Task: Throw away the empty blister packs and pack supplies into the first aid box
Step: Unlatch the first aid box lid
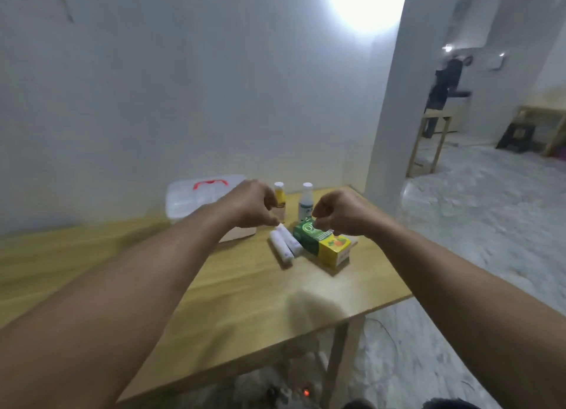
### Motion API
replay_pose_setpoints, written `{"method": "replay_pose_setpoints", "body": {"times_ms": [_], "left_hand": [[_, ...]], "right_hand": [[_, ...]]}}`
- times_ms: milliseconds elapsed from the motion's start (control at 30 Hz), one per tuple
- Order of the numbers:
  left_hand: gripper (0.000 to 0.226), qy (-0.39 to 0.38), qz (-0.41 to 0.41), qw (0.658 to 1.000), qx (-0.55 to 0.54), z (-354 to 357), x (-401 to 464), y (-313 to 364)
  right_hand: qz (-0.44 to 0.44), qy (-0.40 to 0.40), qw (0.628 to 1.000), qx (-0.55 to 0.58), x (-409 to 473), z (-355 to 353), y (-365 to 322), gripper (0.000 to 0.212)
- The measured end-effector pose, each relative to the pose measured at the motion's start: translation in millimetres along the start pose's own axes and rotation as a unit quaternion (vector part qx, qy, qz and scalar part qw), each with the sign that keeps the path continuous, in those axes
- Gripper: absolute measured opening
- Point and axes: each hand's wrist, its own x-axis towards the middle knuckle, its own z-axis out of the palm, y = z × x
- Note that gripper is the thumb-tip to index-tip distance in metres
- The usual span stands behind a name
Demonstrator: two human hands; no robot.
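A clear plastic first aid box [196,197] with a red handle stands closed at the back of the wooden table [251,292], partly behind my left hand. My left hand [249,205] hovers over two white rolls [284,244], fingers curled down, fingertips at the far end of one roll. My right hand [338,214] hangs over a green and yellow carton [324,244], fingers pinched at its top; whether it grips the carton is unclear. Two small bottles stand behind: a yellow one [280,198] and a white one [306,203]. I see no blister packs; the frame is blurred.
The table's right edge drops to a pale marbled floor [477,224]. A white wall lies right behind the table, with a pillar [389,117] at the right. Further wooden tables [428,139] and a person stand in the far room. Cables lie under the table.
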Motion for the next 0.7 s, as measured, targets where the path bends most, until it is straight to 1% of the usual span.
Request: {"method": "replay_pose_setpoints", "body": {"times_ms": [167, 333, 467, 600, 700], "left_hand": [[0.042, 0.066, -0.055, 0.995, 0.048, -24, -26, -63], [0.054, 0.099, -0.111, 0.985, 0.084, -33, -39, -103], [0.063, 0.112, -0.11, 0.983, 0.099, -31, -39, -124], [0.067, 0.102, -0.104, 0.984, 0.106, -24, -29, -137], [0.069, 0.094, -0.097, 0.984, 0.116, -19, -17, -148]], "right_hand": [[-0.077, -0.007, 0.996, -0.033, 25, 49, -49, 0.011], [-0.142, 0.019, 0.986, -0.089, 43, 80, -79, 0.024], [-0.205, 0.051, 0.964, -0.164, 58, 99, -89, 0.039], [-0.27, 0.083, 0.937, -0.205, 74, 118, -83, 0.045], [-0.309, 0.09, 0.913, -0.252, 88, 128, -77, 0.056]]}}
